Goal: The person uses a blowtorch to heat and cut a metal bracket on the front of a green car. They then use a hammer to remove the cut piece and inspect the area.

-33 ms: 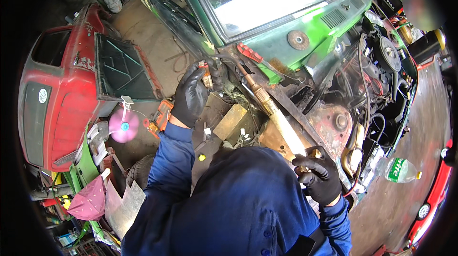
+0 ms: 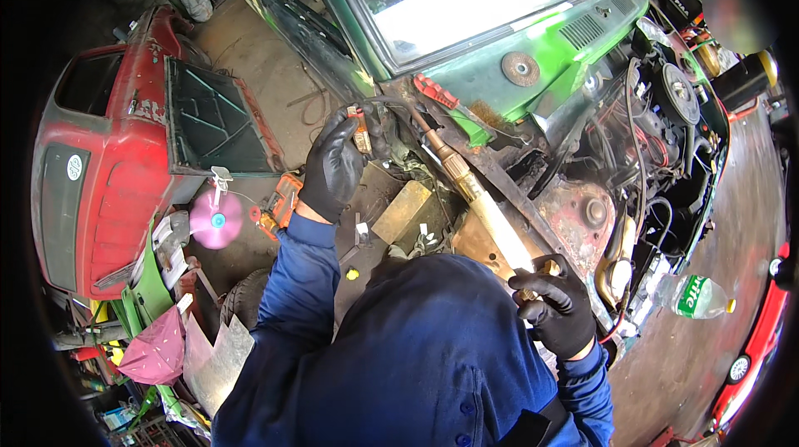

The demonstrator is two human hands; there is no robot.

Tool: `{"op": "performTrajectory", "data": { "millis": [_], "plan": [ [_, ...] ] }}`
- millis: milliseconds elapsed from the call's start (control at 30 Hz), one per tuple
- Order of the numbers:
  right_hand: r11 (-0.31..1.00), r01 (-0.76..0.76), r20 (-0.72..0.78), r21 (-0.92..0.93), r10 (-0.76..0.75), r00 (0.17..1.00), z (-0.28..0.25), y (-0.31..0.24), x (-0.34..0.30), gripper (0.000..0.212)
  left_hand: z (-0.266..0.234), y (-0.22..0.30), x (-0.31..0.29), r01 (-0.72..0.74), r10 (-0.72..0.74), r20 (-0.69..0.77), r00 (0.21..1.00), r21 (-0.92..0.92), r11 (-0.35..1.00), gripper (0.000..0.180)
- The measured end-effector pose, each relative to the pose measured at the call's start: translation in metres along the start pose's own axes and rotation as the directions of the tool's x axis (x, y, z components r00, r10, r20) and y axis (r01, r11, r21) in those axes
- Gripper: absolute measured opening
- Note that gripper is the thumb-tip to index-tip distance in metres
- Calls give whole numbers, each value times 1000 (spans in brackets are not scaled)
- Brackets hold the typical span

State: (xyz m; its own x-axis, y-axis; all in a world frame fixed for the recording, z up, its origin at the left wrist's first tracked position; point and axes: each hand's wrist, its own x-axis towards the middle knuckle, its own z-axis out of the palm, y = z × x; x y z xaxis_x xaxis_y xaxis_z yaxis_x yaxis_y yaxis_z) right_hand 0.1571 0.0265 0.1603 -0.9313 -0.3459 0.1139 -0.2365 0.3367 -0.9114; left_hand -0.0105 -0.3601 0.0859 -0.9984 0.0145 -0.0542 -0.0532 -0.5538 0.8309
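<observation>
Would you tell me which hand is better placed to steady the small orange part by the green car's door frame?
Left, I'd judge: the left hand already pinches the orange part, while the right hand grips the long tool lower down.

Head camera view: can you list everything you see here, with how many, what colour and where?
Car: one, green, top centre, engine bay open at right.
Car panels: red, stacked at left.
Torch-like tool: one, long, brass and cream, slanting across the centre.
Small orange part: one, pinched at the car's edge.
Disc: one, pink, lower left.
Orange tool: one, beside the disc.
Plastic bottle: one, clear with green label, on the ground at right.
Left hand: black glove, holding the small orange part.
Right hand: black glove, gripping the tool's lower end.
</observation>
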Motion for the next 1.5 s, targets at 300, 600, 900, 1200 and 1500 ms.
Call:
{"op": "performTrajectory", "data": {
  "millis": [300, 600, 900, 1200, 1500],
  "plan": [
    [994, -50, 29, -93, 53, 998, 3, -4, 4, 47, -1, 16, 8, 227, -186, 183, 965, -237, 945, 38],
    [996, -18, 13, -91, 20, 1000, 3, -4, 2, 45, 30, 4, -50, 248, -238, 133, 962, -60, 967, 29],
    [998, -42, 74, -50, 45, 996, -8, -4, -4, 44, 107, -54, -88, 368, -397, 184, 899, 172, 914, 19],
    [827, -291, -51, 481, 358, 932, -17, 17, -45, 46, 147, -69, -101, 363, -384, 127, 914, 163, 918, 28],
    [673, -334, 60, 660, 395, 917, -52, 43, -80, 48, 196, -99, -107, 323, -368, 164, 915, 250, 913, 27]
  ]
}}
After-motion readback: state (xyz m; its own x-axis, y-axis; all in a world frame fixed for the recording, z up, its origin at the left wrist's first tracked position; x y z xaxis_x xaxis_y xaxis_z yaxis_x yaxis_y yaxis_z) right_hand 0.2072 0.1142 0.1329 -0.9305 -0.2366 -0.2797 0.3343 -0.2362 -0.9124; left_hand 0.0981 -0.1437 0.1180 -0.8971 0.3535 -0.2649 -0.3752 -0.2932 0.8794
